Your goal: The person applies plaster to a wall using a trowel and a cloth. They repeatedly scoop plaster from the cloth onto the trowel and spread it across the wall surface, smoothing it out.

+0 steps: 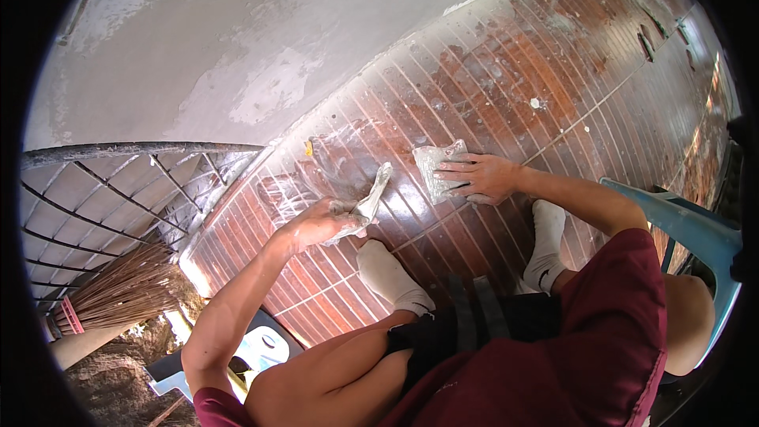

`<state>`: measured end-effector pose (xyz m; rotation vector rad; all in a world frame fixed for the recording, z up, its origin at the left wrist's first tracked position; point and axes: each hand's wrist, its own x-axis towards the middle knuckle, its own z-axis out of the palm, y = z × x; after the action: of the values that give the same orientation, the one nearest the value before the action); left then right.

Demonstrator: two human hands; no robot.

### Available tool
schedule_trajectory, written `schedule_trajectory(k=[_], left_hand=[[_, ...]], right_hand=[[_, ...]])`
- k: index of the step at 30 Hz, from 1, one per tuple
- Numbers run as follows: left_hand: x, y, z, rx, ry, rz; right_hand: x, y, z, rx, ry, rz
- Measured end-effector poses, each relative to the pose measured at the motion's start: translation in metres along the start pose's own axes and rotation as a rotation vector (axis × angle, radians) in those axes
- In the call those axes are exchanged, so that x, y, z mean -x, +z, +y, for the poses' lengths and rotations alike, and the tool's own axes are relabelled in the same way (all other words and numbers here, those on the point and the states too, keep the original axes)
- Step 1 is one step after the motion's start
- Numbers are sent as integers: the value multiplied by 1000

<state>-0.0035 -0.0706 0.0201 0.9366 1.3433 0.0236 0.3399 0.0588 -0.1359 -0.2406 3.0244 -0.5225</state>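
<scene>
The left hand (316, 223) is gripping a messy strip (377, 192). The right hand (490, 179), fingers (460, 168) spread, is touching a whitish cloth (428, 170) on the striped floor (506, 83). Far left, a grey wall (253, 47) is standing.

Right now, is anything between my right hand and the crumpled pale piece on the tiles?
Nothing visible: the fingers of your right hand lie directly on the crumpled pale piece. The pale smeared strip in your left hand is off to the left, apart from it.
</scene>
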Motion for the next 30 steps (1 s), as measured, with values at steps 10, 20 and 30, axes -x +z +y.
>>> schedule_trajectory(k=[10,20,30], left_hand=[[-3,0,0,-12,16,38],[-4,-1,3,-66,9,49],[-5,-2,0,-8,-11,36]], right_hand=[[-4,3,-4,47,30,44],[-14,-13,12,136,114,4],[-40,-8,27,122,268,109]])
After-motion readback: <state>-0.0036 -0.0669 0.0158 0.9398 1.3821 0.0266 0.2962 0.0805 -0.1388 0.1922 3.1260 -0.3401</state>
